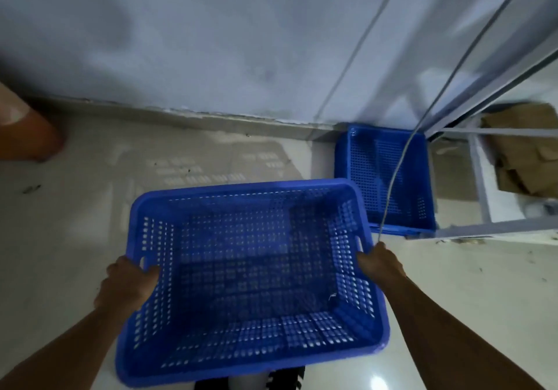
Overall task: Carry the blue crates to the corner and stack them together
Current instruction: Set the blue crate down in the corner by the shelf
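Note:
I hold an empty blue perforated crate (250, 281) level in front of me, above the floor. My left hand (126, 284) grips its left rim at the handle slot. My right hand (382, 264) grips the right rim the same way. A second blue crate (383, 178) sits on the floor in the corner, against the wall and beside a metal rack. It lies ahead and to the right of the carried crate, and the carried crate's far right corner overlaps its near left edge in view.
A grey metal rack (480, 178) stands at the right with cardboard (519, 148) inside. A thin cable (395, 178) hangs down across the corner crate. An orange-brown object (27, 136) sits at the left by the grey wall (211, 42). Pale tiled floor (75, 208) carries bits of debris.

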A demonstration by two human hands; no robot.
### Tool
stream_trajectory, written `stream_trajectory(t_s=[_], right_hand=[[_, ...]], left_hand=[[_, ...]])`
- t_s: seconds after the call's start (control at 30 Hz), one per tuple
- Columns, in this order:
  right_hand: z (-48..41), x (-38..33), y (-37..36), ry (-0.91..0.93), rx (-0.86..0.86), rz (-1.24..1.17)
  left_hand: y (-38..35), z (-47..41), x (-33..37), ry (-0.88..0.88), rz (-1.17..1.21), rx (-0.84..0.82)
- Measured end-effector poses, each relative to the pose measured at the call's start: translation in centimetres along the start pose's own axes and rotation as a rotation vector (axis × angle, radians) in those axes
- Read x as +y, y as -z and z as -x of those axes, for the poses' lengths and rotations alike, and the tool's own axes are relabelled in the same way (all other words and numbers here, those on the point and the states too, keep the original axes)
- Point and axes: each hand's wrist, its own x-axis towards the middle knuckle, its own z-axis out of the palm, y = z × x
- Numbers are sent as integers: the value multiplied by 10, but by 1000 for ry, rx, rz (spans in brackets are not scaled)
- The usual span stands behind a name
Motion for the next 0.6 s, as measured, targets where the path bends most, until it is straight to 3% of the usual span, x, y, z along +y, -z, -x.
stream_trajectory(t_s=[0.2, 0.6], right_hand=[[-41, 21, -47, -46, 79, -15], [-39, 16, -19, 38, 177, 155]], left_hand=[[-45, -21, -22, 89, -8, -5], [-9, -44, -24, 135, 91, 55]])
